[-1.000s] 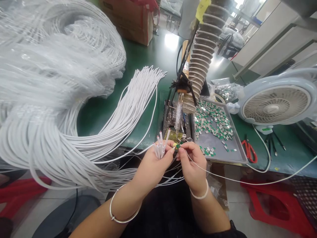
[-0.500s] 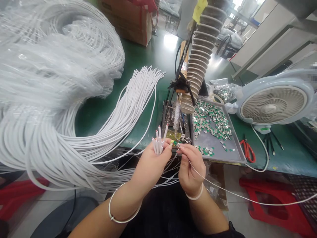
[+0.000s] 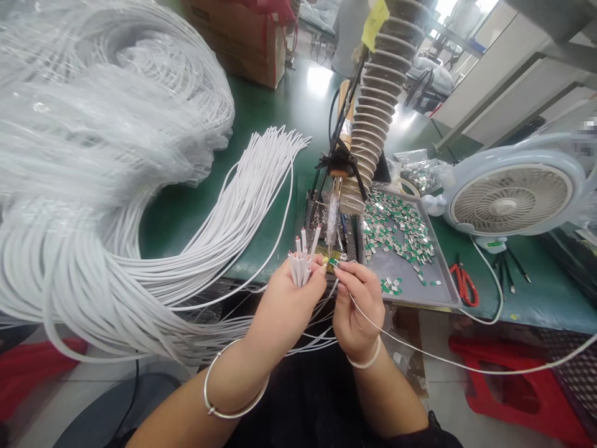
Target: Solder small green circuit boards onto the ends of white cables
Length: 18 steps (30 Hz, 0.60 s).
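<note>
My left hand (image 3: 291, 295) is closed around a bunch of white cables (image 3: 302, 261), their stripped ends with reddish tips pointing up. At its thumb and fingertip, something small and yellowish shows next to a small green circuit board (image 3: 333, 262). My right hand (image 3: 359, 305) is closed in a pinch just right of the board, on a thin white wire (image 3: 410, 343) that trails off to the right. A soldering iron (image 3: 334, 214) hangs tip down right over the board; whether the tip touches it I cannot tell.
A large bundle of white cables (image 3: 224, 230) covers the bench's left side, partly under plastic. To the right are a grey tray (image 3: 405, 291) of small green-and-metal connectors, red-handled cutters (image 3: 464, 285) and a fan (image 3: 510, 199). A ribbed duct (image 3: 373, 118) hangs above.
Both hands have moved slightly up, bringing the green board closer under the iron's tip. The white wire on the right has shifted a little upward. Both grips stay closed.
</note>
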### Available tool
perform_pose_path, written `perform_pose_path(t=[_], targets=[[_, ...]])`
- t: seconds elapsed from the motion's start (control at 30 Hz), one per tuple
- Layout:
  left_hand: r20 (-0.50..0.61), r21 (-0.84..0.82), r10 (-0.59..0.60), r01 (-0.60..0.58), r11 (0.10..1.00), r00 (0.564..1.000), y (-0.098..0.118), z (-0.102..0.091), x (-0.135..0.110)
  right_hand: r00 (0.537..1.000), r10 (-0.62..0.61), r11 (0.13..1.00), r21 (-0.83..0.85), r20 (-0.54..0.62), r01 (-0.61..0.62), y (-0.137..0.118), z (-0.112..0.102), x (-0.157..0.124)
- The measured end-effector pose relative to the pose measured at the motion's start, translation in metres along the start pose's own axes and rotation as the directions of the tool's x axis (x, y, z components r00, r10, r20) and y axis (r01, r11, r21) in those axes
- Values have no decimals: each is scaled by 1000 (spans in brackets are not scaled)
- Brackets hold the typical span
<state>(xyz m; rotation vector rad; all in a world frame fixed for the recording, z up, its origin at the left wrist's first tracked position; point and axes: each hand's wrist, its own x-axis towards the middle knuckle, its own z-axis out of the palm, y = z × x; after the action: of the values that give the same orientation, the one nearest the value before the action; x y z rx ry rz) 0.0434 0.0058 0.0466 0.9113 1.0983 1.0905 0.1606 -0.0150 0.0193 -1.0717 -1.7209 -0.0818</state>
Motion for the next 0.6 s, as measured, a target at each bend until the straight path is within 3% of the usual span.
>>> perform_pose_path(t=[0.6], targets=[[17,14,38,-38,999,999,3,-2,-1,1000,-7,1000,8,6,7,-4,-1,6]])
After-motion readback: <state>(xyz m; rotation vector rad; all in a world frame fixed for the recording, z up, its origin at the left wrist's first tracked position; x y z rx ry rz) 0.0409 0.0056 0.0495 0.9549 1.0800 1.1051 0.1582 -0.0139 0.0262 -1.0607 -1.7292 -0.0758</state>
